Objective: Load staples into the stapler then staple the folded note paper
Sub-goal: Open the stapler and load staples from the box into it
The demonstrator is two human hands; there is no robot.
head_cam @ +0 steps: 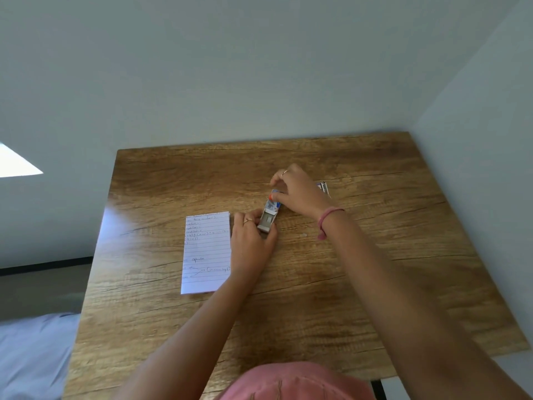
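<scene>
Two bare hands work a small cardboard staple box (269,216) mid-table. Left hand (251,243) pinches the pulled-out grey inner tray at its near end; right hand (297,192) grips the printed blue-and-white sleeve at the far end. Metal stapler (323,187) lies just behind the right hand, mostly hidden, untouched. Folded lined note paper (207,252) lies flat left of the box, beside the left hand. Judgement: early stage; staples not yet out, loading and stapling remain.
</scene>
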